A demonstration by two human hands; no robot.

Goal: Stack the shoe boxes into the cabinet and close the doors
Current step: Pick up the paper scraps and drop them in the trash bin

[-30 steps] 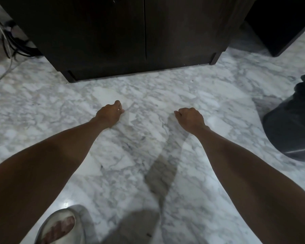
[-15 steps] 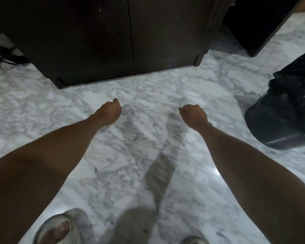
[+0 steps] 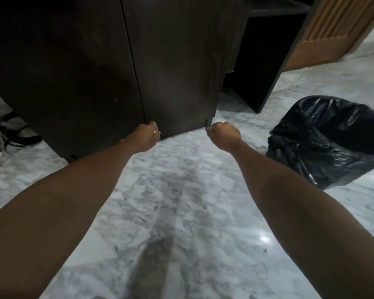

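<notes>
Left hand (image 3: pixel 146 134), fingers curled, grips the bottom corner of the right door (image 3: pixel 175 72) at the centre seam; right hand (image 3: pixel 224 135) pinches its outer lower edge. Cabinet (image 3: pixel 73 72) stands on marble floor (image 3: pixel 181 201), doors closed. Panel judged rigid, light-swinging. No shoe boxes visible.

Two bare forearms reach into view from the bottom corners, with no sleeves, watch, bracelet or rings showing on them. The left hand (image 3: pixel 146 134) is bare and gloveless, with one pale fingernail catching the light at its tip. The right hand (image 3: pixel 224 134) is bare as well. Both arms look smooth and unmarked in the dim light.
</notes>
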